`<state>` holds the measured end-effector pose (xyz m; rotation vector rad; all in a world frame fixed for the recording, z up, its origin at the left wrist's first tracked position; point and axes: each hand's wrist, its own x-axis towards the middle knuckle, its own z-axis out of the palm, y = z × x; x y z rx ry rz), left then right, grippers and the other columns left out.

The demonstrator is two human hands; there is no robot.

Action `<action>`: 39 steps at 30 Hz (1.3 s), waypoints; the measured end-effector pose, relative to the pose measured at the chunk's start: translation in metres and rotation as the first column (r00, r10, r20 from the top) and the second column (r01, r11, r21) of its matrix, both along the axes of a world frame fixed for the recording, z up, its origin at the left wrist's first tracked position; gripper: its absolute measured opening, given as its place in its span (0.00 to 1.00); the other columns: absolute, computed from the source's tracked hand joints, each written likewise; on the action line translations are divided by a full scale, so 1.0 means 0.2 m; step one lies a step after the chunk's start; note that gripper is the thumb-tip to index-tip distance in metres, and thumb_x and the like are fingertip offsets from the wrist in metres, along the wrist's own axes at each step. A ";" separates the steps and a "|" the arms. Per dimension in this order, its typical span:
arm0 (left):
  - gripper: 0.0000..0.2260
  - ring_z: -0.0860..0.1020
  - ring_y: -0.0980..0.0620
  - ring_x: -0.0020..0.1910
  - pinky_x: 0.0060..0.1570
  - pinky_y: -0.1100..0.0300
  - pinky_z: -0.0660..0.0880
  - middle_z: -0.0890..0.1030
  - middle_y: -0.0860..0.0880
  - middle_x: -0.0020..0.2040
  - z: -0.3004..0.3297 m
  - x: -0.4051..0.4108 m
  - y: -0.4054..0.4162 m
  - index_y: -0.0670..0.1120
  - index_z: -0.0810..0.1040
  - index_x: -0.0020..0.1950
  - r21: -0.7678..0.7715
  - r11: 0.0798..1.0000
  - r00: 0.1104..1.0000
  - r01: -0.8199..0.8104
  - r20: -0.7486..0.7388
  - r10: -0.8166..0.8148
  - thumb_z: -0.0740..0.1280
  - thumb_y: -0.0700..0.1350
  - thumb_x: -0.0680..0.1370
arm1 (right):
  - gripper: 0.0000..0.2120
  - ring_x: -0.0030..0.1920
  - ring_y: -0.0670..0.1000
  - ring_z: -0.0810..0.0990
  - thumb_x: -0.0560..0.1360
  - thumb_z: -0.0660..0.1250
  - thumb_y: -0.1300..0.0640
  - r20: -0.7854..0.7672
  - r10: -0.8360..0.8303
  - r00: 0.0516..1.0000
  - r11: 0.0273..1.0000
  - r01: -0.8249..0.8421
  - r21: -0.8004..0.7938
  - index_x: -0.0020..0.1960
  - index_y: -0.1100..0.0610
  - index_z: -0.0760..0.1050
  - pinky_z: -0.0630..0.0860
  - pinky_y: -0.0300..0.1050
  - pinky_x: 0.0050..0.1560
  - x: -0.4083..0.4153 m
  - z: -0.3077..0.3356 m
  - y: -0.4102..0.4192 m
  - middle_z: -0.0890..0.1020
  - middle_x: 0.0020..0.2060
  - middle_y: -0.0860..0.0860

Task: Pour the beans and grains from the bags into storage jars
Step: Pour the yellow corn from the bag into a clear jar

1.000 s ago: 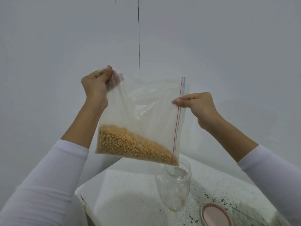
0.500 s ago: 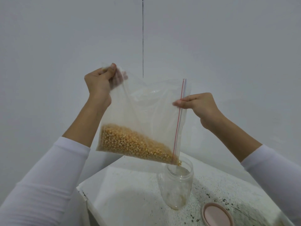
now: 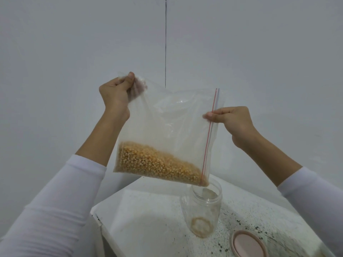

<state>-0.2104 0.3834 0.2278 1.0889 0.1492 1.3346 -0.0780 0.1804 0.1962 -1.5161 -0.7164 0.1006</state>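
Plainly, bag: a clear zip-seal bag point(image 3: 167, 130) hangs in the air, tipped so its zip strip point(image 3: 209, 134) runs down the right side; its lowest corner sits just above the mouth of the jar
Kernels: yellow corn kernels point(image 3: 148, 164) fill only the lower part of the bag, sloping down toward the corner at the zip; a thin ring of kernels already lies in the jar bottom
Left hand: the left hand point(image 3: 116, 93) pinches the bag's upper left corner, thumb on the near face and fingers curled behind the film
Right hand: the right hand point(image 3: 232, 119) pinches the zip edge about halfway down, thumb and fingertips closed on the strip
Handling: the film looks thin, limp and slick, so it should sag wherever it is not held; most of the weight is probably the loose kernels, which shift as the bag tilts; two spread pinches, one at the far corner and one at the mouth, seem the right holds to steer the flow
Jar: a clear plastic jar point(image 3: 202, 210) stands upright and uncapped; likely light and easy to knock over
Lid: a pink lid point(image 3: 247, 245) lies flat beside the jar, apart from it
Surface: a white speckled countertop point(image 3: 148, 219), its corner toward the viewer
Room: plain pale walls point(image 3: 74, 52) meeting at a dark vertical seam
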 end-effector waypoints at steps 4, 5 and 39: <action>0.10 0.80 0.58 0.28 0.33 0.65 0.77 0.79 0.54 0.25 0.01 0.00 0.00 0.39 0.77 0.34 -0.027 0.999 0.999 -0.029 0.020 0.029 0.68 0.35 0.76 | 0.03 0.49 0.45 0.80 0.68 0.75 0.62 0.012 -0.015 1.000 1.000 0.015 0.011 0.40 0.58 0.82 0.64 0.30 0.48 0.00 0.01 0.01 0.84 0.40 0.50; 0.10 0.80 0.57 0.28 0.33 0.66 0.77 0.79 0.53 0.25 0.01 0.00 0.00 0.39 0.77 0.34 -0.017 0.999 1.000 -0.029 0.009 0.029 0.68 0.35 0.76 | 0.02 0.48 0.45 0.80 0.68 0.75 0.62 0.009 -0.015 1.000 1.000 0.015 0.014 0.40 0.58 0.82 0.64 0.30 0.48 -0.01 0.01 0.01 0.84 0.39 0.50; 0.08 0.82 0.49 0.34 0.41 0.55 0.81 0.80 0.47 0.31 0.00 0.00 0.11 0.38 0.79 0.35 0.009 0.999 0.999 -0.045 -0.015 0.045 0.70 0.36 0.75 | 0.03 0.45 0.39 0.79 0.69 0.74 0.61 0.018 0.000 1.000 1.000 0.000 -0.001 0.42 0.57 0.82 0.63 0.32 0.54 -0.02 0.01 0.01 0.84 0.40 0.49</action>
